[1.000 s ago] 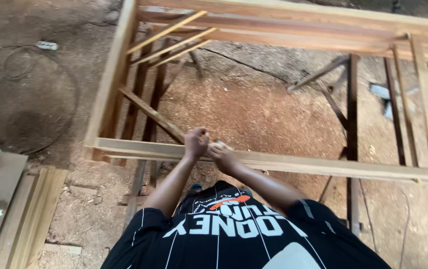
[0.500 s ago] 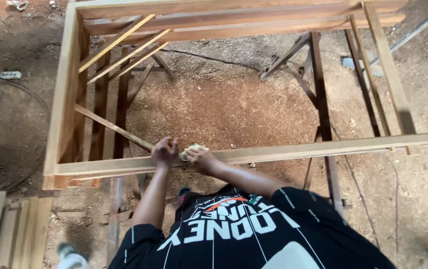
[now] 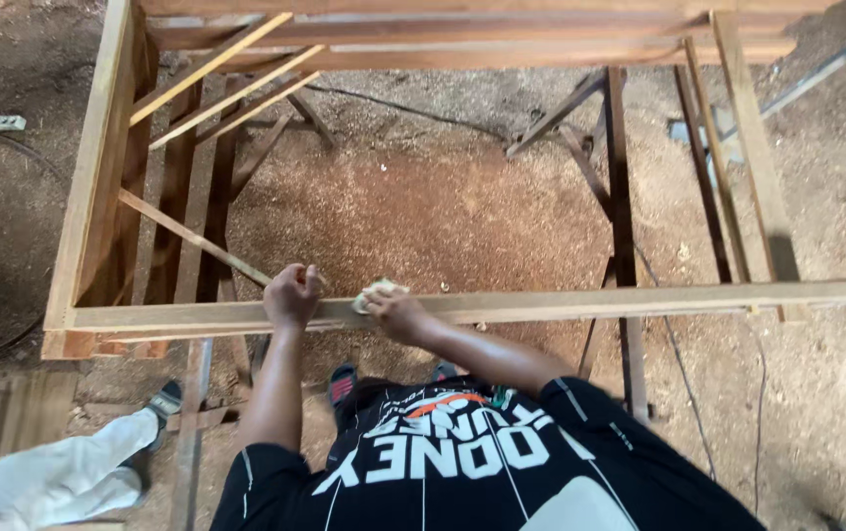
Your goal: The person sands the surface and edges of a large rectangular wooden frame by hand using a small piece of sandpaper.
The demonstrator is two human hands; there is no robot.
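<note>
Since a second ago both hands have slid along the rail [image 3: 561,303], so the rubbing is moving down its length. Left hand [image 3: 292,295] curled over the rail's edge, gripping it. Right hand [image 3: 395,310] closed on a pale pad [image 3: 374,292], probably sandpaper, pressed to the rail. The rail is the frame's [image 3: 98,177] near side; its long axis lies left-right.

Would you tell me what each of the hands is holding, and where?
Left hand grips the frame's near rail over its top edge; right hand presses a pale pad onto it.
</note>
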